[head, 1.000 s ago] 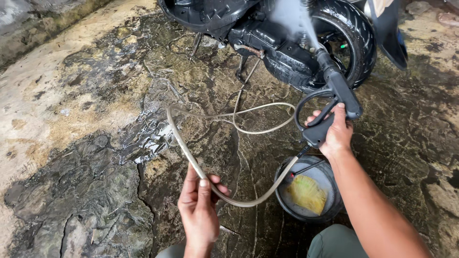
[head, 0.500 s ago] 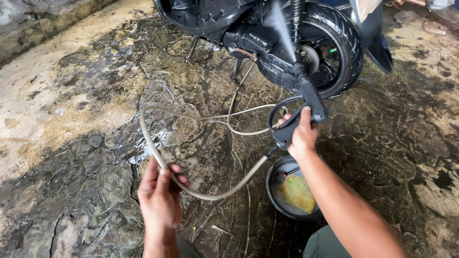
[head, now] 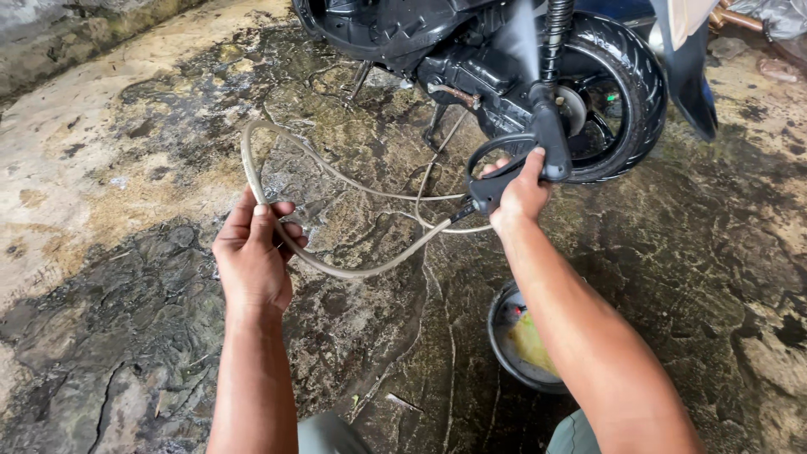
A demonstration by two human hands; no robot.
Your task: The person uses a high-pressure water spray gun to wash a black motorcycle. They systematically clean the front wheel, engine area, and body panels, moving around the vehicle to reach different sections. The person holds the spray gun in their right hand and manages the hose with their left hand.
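Clearly the right hand (head: 523,192) is clenched on one black plastic spray gun (head: 514,168) aimed at one black scooter (head: 504,50), while the left hand (head: 252,256) loosely curls around one pale rubber hose (head: 353,271) above the wet concrete floor (head: 126,168).

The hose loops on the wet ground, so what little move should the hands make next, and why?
Probably the left hand should lift the hose a bit further aside. The hose sags in a loop between that hand and the spray gun in the right hand, close to the motorbike's rear wheel being sprayed, where slack could snag.
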